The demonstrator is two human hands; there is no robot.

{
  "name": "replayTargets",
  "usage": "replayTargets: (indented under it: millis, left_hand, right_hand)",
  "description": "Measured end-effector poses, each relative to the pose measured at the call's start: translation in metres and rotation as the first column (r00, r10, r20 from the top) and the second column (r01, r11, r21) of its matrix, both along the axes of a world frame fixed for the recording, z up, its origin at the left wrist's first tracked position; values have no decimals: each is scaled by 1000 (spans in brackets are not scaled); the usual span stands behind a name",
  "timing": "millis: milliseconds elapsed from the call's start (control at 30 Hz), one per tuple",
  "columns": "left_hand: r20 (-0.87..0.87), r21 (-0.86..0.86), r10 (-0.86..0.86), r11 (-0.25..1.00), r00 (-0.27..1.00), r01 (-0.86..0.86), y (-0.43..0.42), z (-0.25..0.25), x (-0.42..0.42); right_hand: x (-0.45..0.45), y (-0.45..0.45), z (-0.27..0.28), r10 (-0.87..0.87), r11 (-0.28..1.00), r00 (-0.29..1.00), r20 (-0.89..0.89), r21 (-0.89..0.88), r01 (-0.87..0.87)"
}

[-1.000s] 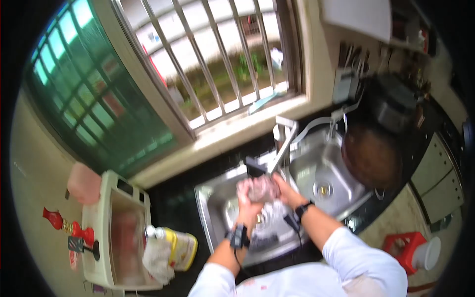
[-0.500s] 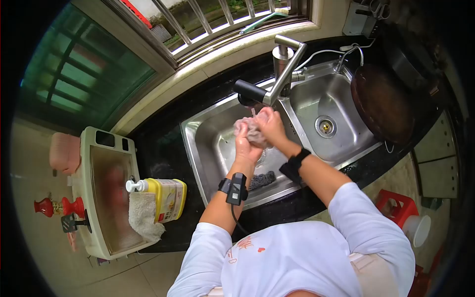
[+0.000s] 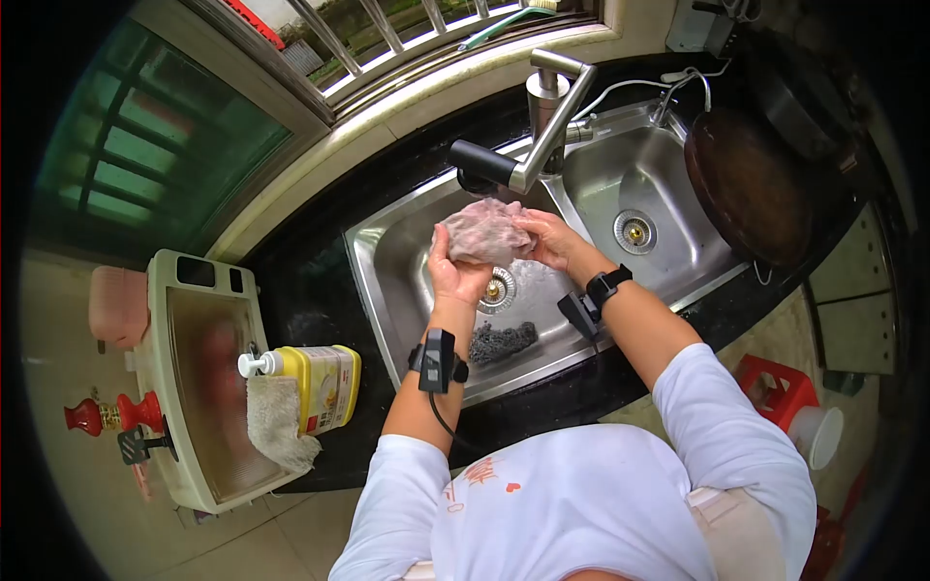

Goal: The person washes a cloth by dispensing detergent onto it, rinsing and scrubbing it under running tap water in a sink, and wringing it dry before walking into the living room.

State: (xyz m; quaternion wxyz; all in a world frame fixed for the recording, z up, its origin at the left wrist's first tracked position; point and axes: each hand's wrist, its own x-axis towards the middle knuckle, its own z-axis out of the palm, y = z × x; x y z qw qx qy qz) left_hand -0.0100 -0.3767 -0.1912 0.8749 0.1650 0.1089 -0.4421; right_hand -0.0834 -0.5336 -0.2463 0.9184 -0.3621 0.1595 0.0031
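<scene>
Cloth [image 3: 487, 233] is lying bunched between the two hands, just on the person's side of the tap [image 3: 545, 126], its long axis running roughly left to right. The left hand [image 3: 459, 279] is gripping its left end, the right hand [image 3: 554, 239] its right; neither is nearer, both are touching. Farther from the tap, the scrubber [image 3: 502, 341] is resting in the sink [image 3: 396, 334].

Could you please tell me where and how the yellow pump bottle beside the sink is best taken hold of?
I would grip the yellow bottle round its broad body, coming from the side facing the sink: that flank looks free, while a pale rag hangs by the opposite side and the pump head is narrow.
</scene>
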Motion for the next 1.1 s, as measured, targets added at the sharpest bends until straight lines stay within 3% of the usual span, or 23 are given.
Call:
replayTargets:
  millis: [67, 133, 167, 200, 233, 267, 300, 333, 367, 400, 500, 600, 667, 700, 733, 800, 833, 900, 933, 1000, 1067, 1100]
  left_hand:
    - [28, 43, 60, 997, 998, -61, -7, -5, 2]
    - [53, 147, 87, 985, 995, -94, -13, -20, 5]
    - [4, 129, 55, 990, 998, -55, -15, -27, 6]
    - [6, 130, 47, 990, 999, -47, -16, -33, 6]
    - [18, 190, -5, 982, 1000, 2, -17, -40, 6]
    - [26, 249, -58, 967, 998, 49, -19, -50, 7]
    - [208, -302, -151, 930, 966, 211, -19, -87, 14]
    - [209, -302, -159, 928, 965, 218, -24, -76, 7]
    - [93, -45, -178, 982, 980, 183, -29, -66, -3]
    - [-25, 223, -160, 961, 987, 162, -31, -51, -16]
    - [51, 213, -94, 974, 994, 81, -29, -17, -38]
    - [21, 190, -62, 980, 998, 57, -24, -49, -13]
    - [208, -90, -187, 974, 960, 209, -12, -93, 7]
    - [166, -132, -224, 960, 960, 247, -12, -76, 0]
    - [159, -127, -225, 961, 961, 246, -10, -58, -13]
    - [-1, 159, -102, 982, 995, 100, -7, -34, -37]
    - [23, 214, -65, 975, 998, 58, -2, -35, -39]
    - [42, 177, -53, 983, 998, 45, 9, -35, -31]
    - [58, 135, -35, 990, 998, 27, 15, -34, -26]
    - [72, 211, 48, 975, 996, -62, 21, -36, -14]
    - [-123, 229, 155, 966, 980, -124, 25, -45, 0]
    - [-124, 145, 117, 984, 985, -99, 27, -55, 3]
  right_hand:
    - [-1, 4, 6, -99, 995, 995, -8, 23, 100]
    - [5, 13, 13, -307, 951, 951, 41, 60, 304]
    - [7, 20, 14, -337, 931, 930, 148, -98, 353]
    - [7, 30, 24, -324, 845, 936, 136, -403, 351]
    - [9, 49, 21, -345, 613, 902, 260, -665, 426]
    - [12, 64, 18, -318, 297, 869, 379, -830, 471]
    - [14, 68, 30, -325, 290, 866, 380, -831, 474]
    - [13, 70, 50, -369, 50, 890, 268, -950, 307]
    - [12, 71, 60, -439, -175, 884, 161, -980, 92]
    - [19, 57, 55, -498, -117, 850, 173, -984, 131]
    - [28, 24, 42, -536, 139, 844, 25, -983, 117]
    - [14, 52, 39, -468, 93, 880, 80, -986, 139]
    - [12, 65, 44, -435, 55, 896, 82, -992, 118]
    - [11, 69, 48, -405, 21, 910, 86, -994, 103]
    - [9, 73, 47, -378, -4, 922, 82, -996, 87]
    - [23, 44, 42, -463, -16, 886, -19, -999, -29]
    - [24, 32, 47, -473, 15, 881, -12, -1000, -6]
    - [25, 9, 46, -487, 46, 873, -7, -999, 18]
    - [26, -1, 36, -438, 127, 898, 28, -988, 93]
    - [40, -21, -3, -344, 345, 931, 121, -906, 245]
    - [35, -14, 19, -265, 812, 964, 15, -536, 231]
    - [33, -9, 29, -259, 810, 966, 21, -539, 229]
